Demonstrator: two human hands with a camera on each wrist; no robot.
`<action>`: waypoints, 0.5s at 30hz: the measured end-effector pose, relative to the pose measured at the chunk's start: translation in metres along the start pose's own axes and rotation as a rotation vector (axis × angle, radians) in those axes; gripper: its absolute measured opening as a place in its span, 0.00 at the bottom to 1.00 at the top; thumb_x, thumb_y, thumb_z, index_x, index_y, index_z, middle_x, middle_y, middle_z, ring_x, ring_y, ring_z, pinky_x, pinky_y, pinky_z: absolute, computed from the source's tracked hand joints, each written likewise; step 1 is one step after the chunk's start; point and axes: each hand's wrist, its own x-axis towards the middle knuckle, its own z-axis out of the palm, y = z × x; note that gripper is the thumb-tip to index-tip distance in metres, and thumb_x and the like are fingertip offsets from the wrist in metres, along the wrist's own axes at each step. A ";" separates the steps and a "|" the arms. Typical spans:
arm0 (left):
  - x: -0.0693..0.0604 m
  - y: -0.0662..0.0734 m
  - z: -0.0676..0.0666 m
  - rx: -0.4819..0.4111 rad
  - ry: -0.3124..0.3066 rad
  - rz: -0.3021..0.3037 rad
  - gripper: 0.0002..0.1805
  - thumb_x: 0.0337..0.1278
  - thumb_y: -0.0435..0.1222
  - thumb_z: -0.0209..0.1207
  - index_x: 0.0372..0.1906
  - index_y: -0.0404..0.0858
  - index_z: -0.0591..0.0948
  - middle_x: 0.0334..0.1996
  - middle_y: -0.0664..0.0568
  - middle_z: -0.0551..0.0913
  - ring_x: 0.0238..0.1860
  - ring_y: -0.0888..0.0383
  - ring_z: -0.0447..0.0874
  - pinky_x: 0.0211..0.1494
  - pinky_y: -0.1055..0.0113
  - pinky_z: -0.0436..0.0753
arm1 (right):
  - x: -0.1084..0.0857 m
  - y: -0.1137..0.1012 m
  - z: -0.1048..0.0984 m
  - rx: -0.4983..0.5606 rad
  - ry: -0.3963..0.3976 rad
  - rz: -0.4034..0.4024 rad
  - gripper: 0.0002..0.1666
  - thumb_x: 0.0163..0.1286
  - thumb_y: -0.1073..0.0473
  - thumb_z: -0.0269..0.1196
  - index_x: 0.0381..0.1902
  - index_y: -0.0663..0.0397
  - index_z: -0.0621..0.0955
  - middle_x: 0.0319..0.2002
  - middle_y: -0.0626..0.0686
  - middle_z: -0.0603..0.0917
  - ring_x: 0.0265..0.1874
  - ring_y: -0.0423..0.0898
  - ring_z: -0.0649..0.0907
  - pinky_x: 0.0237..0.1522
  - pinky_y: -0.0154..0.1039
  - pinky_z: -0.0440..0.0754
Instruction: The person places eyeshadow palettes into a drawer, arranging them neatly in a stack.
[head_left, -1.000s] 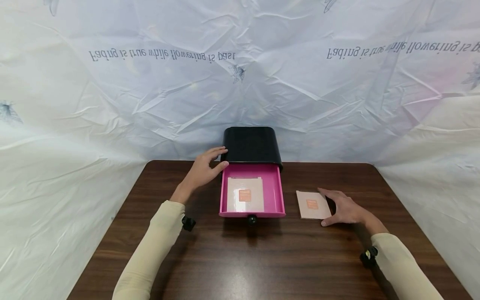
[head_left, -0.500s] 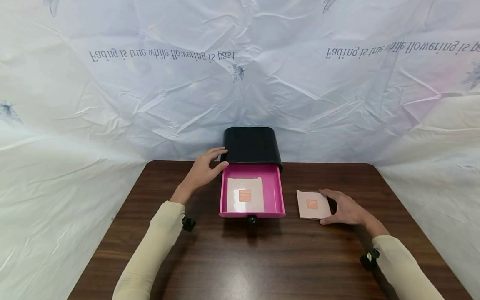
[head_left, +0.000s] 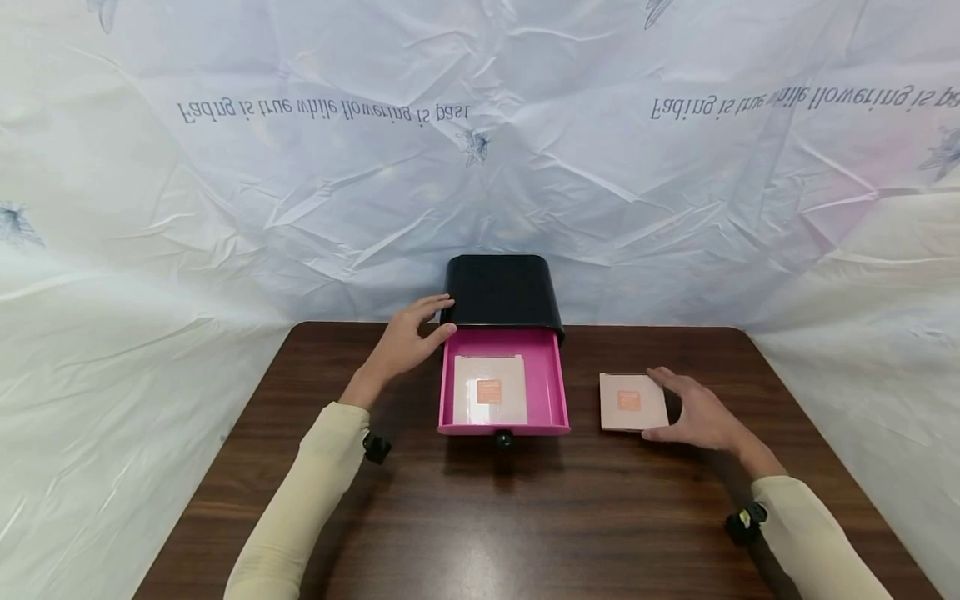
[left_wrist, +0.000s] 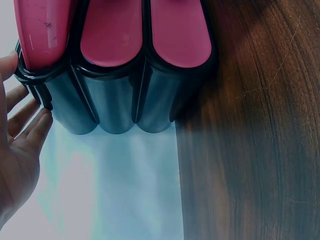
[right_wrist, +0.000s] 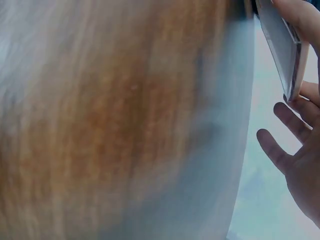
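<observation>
In the head view my right hand [head_left: 699, 414] pinches a flat square pale-pink makeup compact [head_left: 633, 402] with an orange label, thumb on the near edge and fingers on the far edge. The right wrist view shows that compact [right_wrist: 282, 47] edge-on and off the table, other fingers spread below it. My left hand [head_left: 401, 343] rests straight fingers on the left side of the black drawer unit [head_left: 501, 290]. A similar compact [head_left: 491, 408] lies in the pulled-out pink drawer [head_left: 547, 392], towards its left side.
The drawer's black round knob [head_left: 504, 440] sticks out in front. In the left wrist view, two lower pink drawers [left_wrist: 112, 37] are pushed in. The brown wooden table [head_left: 570, 517] ends at a printed white sheet [head_left: 360, 183] behind the unit.
My right hand has tightened on the compact's edges and lifted it from the table, moving slightly right and away from me. The left hand and the drawer stay put.
</observation>
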 end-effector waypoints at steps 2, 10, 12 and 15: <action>0.000 0.000 0.000 0.002 -0.001 -0.001 0.29 0.72 0.51 0.60 0.71 0.43 0.77 0.72 0.48 0.73 0.69 0.49 0.74 0.66 0.50 0.79 | 0.000 -0.002 -0.002 0.010 0.014 0.000 0.70 0.51 0.29 0.76 0.80 0.58 0.60 0.76 0.72 0.59 0.71 0.76 0.61 0.59 0.78 0.66; 0.000 0.000 -0.002 -0.002 -0.007 -0.003 0.29 0.72 0.52 0.60 0.71 0.43 0.76 0.72 0.48 0.73 0.70 0.48 0.73 0.66 0.50 0.79 | -0.001 -0.018 -0.017 0.026 0.101 0.003 0.70 0.53 0.31 0.76 0.83 0.49 0.55 0.78 0.68 0.58 0.68 0.71 0.67 0.55 0.76 0.70; 0.001 0.000 -0.002 0.000 -0.009 -0.007 0.30 0.72 0.52 0.59 0.71 0.43 0.76 0.72 0.48 0.72 0.70 0.49 0.73 0.67 0.50 0.79 | -0.001 -0.023 -0.020 0.026 0.127 -0.002 0.70 0.52 0.32 0.77 0.83 0.47 0.54 0.78 0.67 0.58 0.69 0.70 0.67 0.56 0.77 0.69; 0.001 0.000 -0.001 0.003 -0.008 -0.010 0.30 0.72 0.52 0.59 0.71 0.43 0.76 0.72 0.49 0.73 0.71 0.49 0.73 0.67 0.50 0.79 | -0.001 -0.031 -0.025 0.042 0.148 -0.004 0.70 0.52 0.33 0.78 0.83 0.44 0.54 0.79 0.65 0.57 0.71 0.71 0.63 0.57 0.77 0.66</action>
